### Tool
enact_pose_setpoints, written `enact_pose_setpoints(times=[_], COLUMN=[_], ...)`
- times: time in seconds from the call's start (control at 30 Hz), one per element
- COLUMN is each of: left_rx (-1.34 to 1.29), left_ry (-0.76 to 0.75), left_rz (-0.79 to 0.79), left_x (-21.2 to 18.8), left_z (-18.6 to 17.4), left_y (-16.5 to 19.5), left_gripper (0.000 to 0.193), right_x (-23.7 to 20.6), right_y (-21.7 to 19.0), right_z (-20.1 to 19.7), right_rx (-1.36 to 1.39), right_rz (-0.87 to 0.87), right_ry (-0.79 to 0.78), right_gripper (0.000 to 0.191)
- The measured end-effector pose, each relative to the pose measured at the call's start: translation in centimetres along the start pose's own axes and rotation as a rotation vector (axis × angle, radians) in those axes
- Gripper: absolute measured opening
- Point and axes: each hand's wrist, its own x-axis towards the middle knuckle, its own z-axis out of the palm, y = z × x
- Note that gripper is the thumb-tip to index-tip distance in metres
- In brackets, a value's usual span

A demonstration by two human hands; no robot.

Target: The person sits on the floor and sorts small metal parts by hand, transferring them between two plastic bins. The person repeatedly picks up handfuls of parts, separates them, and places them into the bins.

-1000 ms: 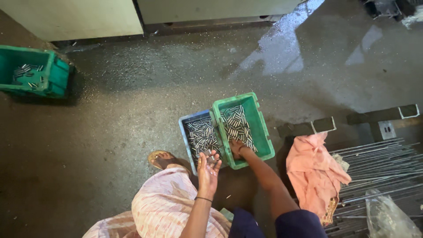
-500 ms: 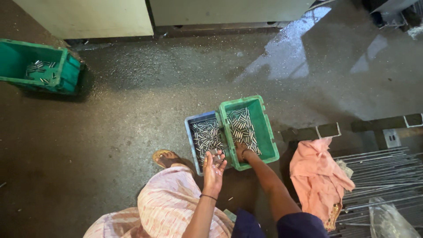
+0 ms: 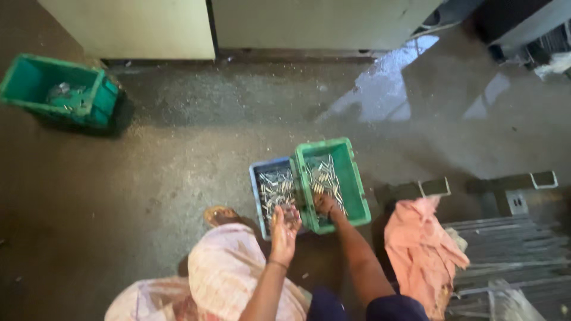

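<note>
Hands over rectangular plastic bins

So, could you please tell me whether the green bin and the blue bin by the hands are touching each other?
Touching. The head view shows the green bin pressed side by side against the blue bin, its left rim overlapping the blue one's right edge, with no floor visible between them.

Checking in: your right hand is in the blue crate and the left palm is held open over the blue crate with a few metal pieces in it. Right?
Not quite. The head view shows the right hand in the green crate, not the blue one. The rest holds: the left hand is palm-up over the blue crate with a few small metal pieces on it.
</note>
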Motion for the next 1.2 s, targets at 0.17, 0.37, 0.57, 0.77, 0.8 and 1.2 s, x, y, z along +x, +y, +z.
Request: enact_pose_setpoints(times=[0.17, 0.37, 0.57, 0.77, 0.8, 1.2], left_rx=[-0.001, 0.019, 0.066, 0.014, -0.001, -0.389], left_ry=[-0.007, -0.015, 0.013, -0.024, -0.030, -0.315], left_rz=[-0.016, 0.024, 0.065, 0.087, 0.069, -0.012], left_x=[-0.2, -2.1, -3.0, -3.6, -3.5, -5.5], left_z=[0.4, -1.1, -0.8, -1.1, -0.8, 1.4], left_y=[0.2, 1.1, 2.5, 3.7, 3.6, 3.3], left_gripper=[0.031, 0.031, 0.030, 0.030, 0.030, 0.037], right_x=[-3.8, -8.6, -6.2, -7.8, -8.5, -16.1], right_y=[-1.8, -2.7, -5.9, -5.1, -4.7, -7.5], right_z=[-3.7, -7.0, -5.1, -4.0, -3.6, 12.5], right_rx=[0.904, 1.516, 1.845, 1.898, 1.842, 1.137], right_rz=[-0.212, -0.393, -0.070, -0.102, -0.172, -0.612], right_ry=[0.011, 0.011, 0.012, -0.017, -0.026, 0.177], right_gripper=[0.021, 0.016, 0.013, 0.014, 0.016, 0.030])
